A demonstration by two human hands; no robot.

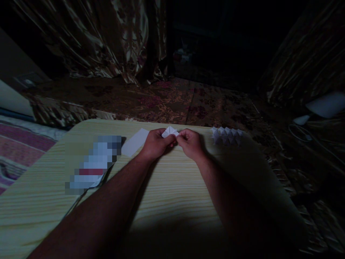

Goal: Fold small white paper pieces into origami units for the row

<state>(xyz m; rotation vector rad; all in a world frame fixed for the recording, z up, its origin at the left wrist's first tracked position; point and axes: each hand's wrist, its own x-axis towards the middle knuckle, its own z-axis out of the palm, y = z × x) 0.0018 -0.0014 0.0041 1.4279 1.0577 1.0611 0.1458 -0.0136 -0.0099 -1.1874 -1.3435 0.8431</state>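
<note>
Both hands meet at the far middle of a pale wooden table [172,194]. My left hand [155,144] and my right hand [190,142] pinch a small folded white paper piece [169,132] between their fingertips, just above the tabletop. A flat white paper slip [134,142] lies to the left of my left hand. To the right of my right hand sits a row of several folded white paper pieces [226,135] joined side by side.
A blurred-out flat object [93,164] lies on the table's left part. Patterned carpet [167,100] surrounds the low table, with shiny curtains [88,39] behind. A striped rug [18,151] is at left, white objects and a cable [309,122] at right. The room is dark.
</note>
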